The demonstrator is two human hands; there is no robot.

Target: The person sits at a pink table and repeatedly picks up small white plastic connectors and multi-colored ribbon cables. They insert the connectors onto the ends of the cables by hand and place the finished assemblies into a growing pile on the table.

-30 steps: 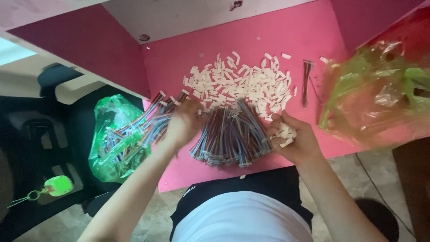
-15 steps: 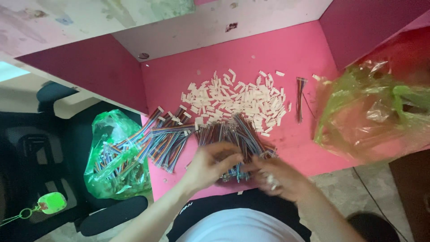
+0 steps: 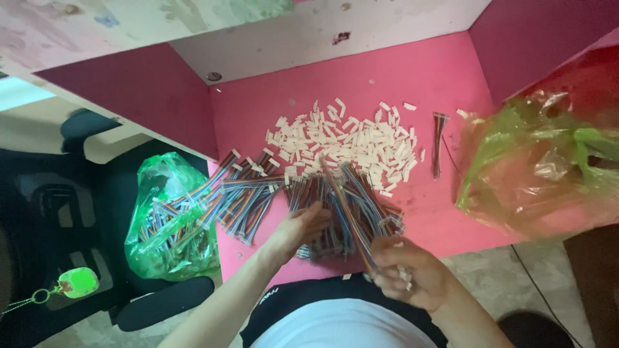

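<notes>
At the pink desk (image 3: 451,84) our right hand (image 3: 412,277) grips one cable (image 3: 348,219); left hand (image 3: 300,229) rests open-fingered on the bundle (image 3: 348,212); neighbours may snag.

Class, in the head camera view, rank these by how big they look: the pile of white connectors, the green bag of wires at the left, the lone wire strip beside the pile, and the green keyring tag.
1. Green bag of wires and pile of white connectors: look alike in size, and the bag hangs lower, so unranked.
2. Lone wire strip.
3. Green keyring tag, though farther from the camera.
</notes>
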